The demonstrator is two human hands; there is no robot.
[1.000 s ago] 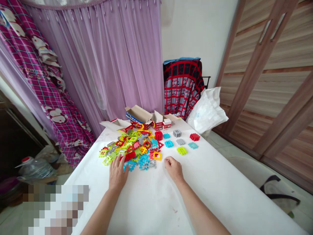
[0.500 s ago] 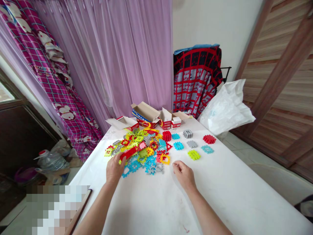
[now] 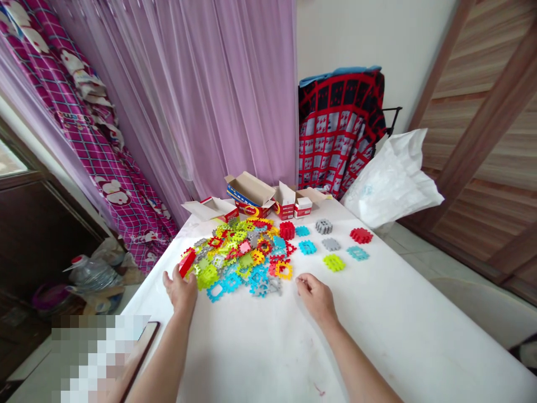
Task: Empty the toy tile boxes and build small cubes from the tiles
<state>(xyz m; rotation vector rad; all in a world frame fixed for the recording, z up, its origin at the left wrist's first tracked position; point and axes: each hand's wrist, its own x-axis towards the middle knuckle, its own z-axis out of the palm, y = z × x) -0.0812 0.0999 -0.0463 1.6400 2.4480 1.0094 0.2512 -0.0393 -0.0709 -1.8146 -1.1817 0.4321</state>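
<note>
At the left edge of a heap of colourful interlocking plastic pieces [image 3: 235, 282], my left hand [image 3: 181, 288] has its fingers spread. A long red box-like piece [image 3: 187, 263] lies tilted right by its fingertips. Lime-green pieces [image 3: 207, 276] lie just right of my thumb. My right hand [image 3: 316, 294] rests on the table with curled fingers, and no object shows in it. Close to its left is a yellow square frame piece [image 3: 284, 271]. Beyond it lie a lime-green piece [image 3: 334, 263] and a blue piece [image 3: 307, 247].
Open cardboard boxes [image 3: 251, 190] stand behind the heap on the white table [image 3: 260, 347]. Grey pieces [image 3: 324, 226], a red stack [image 3: 361, 235] and a teal piece [image 3: 358, 253] lie at right. A white plastic bag [image 3: 392, 179] stands by the table's right edge.
My left hand has moved left, and the red piece went with it from over the heap to its left edge. The left fingers have spread apart. My right hand has stayed in place.
</note>
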